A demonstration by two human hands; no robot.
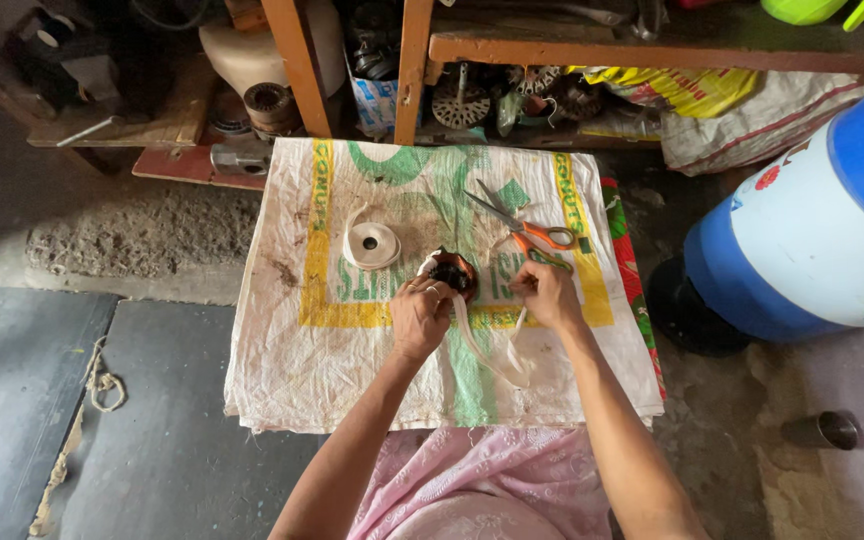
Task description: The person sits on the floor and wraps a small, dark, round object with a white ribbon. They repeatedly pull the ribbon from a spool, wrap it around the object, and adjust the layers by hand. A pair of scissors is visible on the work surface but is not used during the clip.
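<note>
My left hand grips a small round dark coil with copper-coloured edges, partly wrapped in white tape. My right hand pinches the white tape strip, which loops down between both hands. A roll of white tape lies just left of the coil, its loose end curling upward. Orange-handled scissors lie shut above my right hand. All rest on a white woven sack with green and yellow print.
A blue and white drum stands at the right, a small steel cup lies on the floor below it. Wooden shelving behind holds motor parts and clutter. A knotted cord lies on the grey floor at left.
</note>
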